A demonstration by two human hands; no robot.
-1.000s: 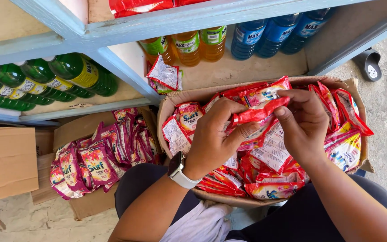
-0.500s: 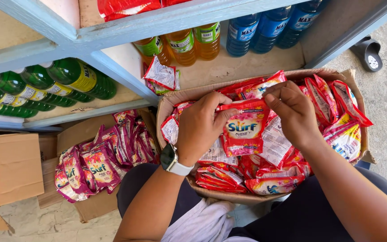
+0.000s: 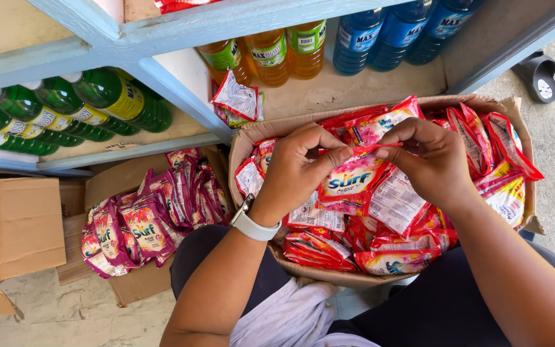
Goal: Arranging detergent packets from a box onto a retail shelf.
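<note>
I am looking down at my left hand and my right hand, and both are pinching the top edge of one red and pink plastic detergent sachet, thumb and forefinger of each hand meeting on its upper seam, so neither hand is loose. The sachet is hanging upright between them, just above the open brown cardboard box resting on my lap, which is holding a heap of similar red sachets. A white-strapped wristwatch is sitting on my left wrist. To the left, on the floor, a flattened piece of cardboard is carrying a spread of pink and purple sachets. Farther off, the pale blue shelf is holding green bottles lying at the left, orange bottles in the middle and blue bottles at the right, with one loose sachet lying near the orange ones.
</note>
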